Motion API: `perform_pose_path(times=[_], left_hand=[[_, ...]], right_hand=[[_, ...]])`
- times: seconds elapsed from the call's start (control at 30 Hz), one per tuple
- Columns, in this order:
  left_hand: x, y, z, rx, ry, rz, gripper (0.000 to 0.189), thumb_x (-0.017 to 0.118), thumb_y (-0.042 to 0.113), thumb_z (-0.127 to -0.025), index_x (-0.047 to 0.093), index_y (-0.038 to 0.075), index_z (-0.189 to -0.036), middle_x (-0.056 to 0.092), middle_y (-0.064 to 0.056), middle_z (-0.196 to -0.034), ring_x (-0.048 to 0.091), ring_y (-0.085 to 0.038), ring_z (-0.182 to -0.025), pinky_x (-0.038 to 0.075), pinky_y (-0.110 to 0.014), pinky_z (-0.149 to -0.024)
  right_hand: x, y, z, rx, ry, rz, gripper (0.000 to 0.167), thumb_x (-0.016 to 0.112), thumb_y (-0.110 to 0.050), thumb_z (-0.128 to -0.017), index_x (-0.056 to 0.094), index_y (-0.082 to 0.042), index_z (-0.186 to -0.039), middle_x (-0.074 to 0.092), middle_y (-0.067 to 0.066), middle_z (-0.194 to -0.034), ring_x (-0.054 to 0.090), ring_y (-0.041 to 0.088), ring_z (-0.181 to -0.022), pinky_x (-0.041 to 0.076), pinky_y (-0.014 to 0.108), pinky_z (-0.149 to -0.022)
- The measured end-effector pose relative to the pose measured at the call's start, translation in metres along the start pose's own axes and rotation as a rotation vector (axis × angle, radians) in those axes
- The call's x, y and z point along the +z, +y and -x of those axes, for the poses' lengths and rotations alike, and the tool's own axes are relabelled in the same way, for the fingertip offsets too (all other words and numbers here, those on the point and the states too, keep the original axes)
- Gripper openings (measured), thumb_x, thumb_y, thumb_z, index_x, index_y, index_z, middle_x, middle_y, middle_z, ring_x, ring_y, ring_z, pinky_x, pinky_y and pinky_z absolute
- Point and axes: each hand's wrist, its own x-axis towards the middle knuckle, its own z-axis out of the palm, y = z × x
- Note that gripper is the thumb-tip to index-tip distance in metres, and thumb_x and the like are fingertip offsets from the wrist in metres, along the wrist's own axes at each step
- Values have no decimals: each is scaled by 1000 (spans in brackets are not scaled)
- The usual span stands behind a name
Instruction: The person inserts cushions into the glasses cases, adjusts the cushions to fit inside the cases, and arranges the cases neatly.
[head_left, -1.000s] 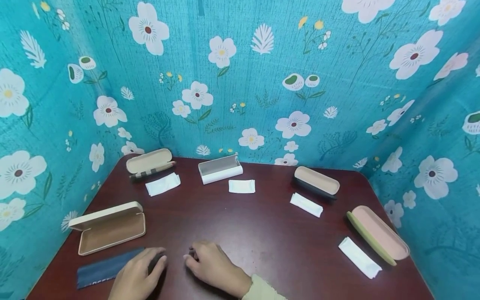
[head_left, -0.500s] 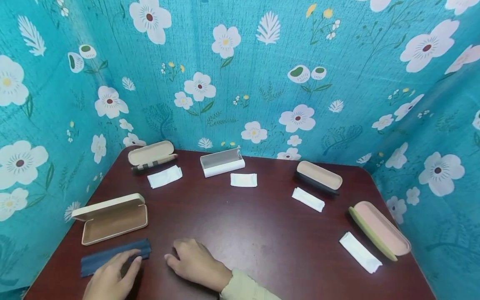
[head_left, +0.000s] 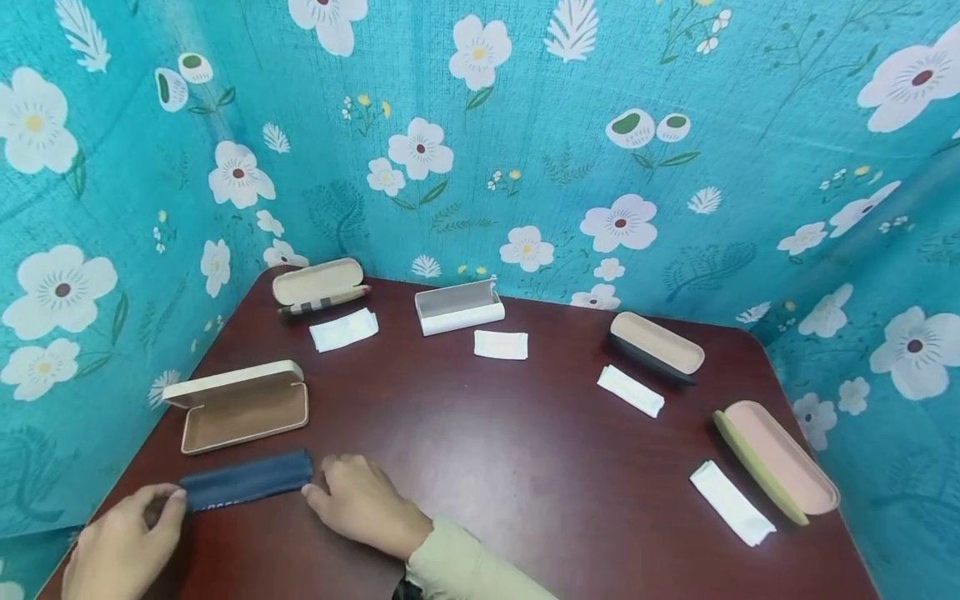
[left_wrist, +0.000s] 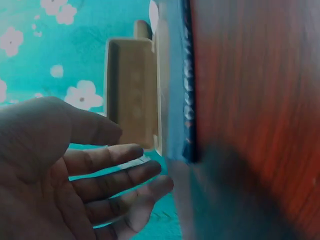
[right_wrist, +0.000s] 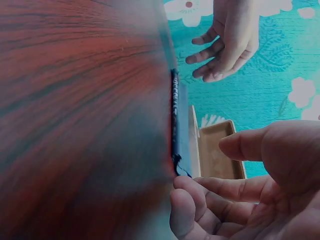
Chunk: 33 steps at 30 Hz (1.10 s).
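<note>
A folded dark blue cloth [head_left: 247, 481] with white lettering along its near edge lies on the table at the left. Close to its left end is my left hand [head_left: 123, 546]; in the left wrist view its fingers [left_wrist: 117, 175] are spread, with nothing held. My right hand [head_left: 371, 504] is low over the table at the cloth's right end. Its fingers are loosely bent and grip nothing; the right wrist view shows fingertips [right_wrist: 184, 192] beside the cloth's end, and contact is hard to tell. Just behind the cloth stands an opened glasses case [head_left: 247, 408] with a brown lining.
Several more opened glasses cases stand around the table's edge, among them a white one [head_left: 460, 308], a black one [head_left: 660, 346] and a green one [head_left: 780, 458]. White folded cloths [head_left: 501, 344] lie before them. A floral curtain [head_left: 480, 167] surrounds the dark red table [head_left: 525, 467].
My left hand has moved left, off the blue cloth to its left end. The right hand has shifted left toward the right end. The head view has tilted down and left.
</note>
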Motion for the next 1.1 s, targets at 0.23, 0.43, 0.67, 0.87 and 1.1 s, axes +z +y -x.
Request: perform_pose_path(times=[0.23,0.43,0.67,0.87,1.1], left_hand=[[4,-10,-19,-82,-48,30,43,57,30,-98,63,-7,-119,69,-27,-107,61,-45,-100,46,-56,-79],[7,-17,-27,-134,-103,13,43,57,34,-97,66,-5,-114,68,-25,-106,59,-45,-100,46,-56,-77],[8,-15,-25,-166,-138,2,40,57,36,-98,67,-2,-107,65,-28,-104,58,-45,-98,46,-55,-74],[11,-11,-25,-135,-136,-1,46,58,40,-98,64,-4,-109,65,-26,-102,60,-45,-97,46,-55,-74],[20,-4,-19,-124,-106,-12,57,60,38,-97,54,-12,-122,59,-34,-112,56,-55,-103,47,-60,-74]], right_hand=[[6,-8,-18,24,48,91,27,65,-39,-97,65,-15,-86,66,-4,-79,65,7,-74,49,22,-63],[11,-18,-33,82,28,112,28,63,-41,-98,66,-13,-93,68,-3,-84,67,8,-83,52,23,-72],[19,-26,-42,170,54,202,29,64,-45,-97,61,-16,-93,70,-1,-85,68,10,-81,52,26,-69],[29,-30,-50,190,150,335,33,66,-50,-95,59,-18,-88,67,-3,-77,67,9,-73,52,27,-60],[37,-28,-49,143,194,442,31,70,-43,-94,54,-19,-81,62,-4,-68,66,10,-63,50,28,-51]])
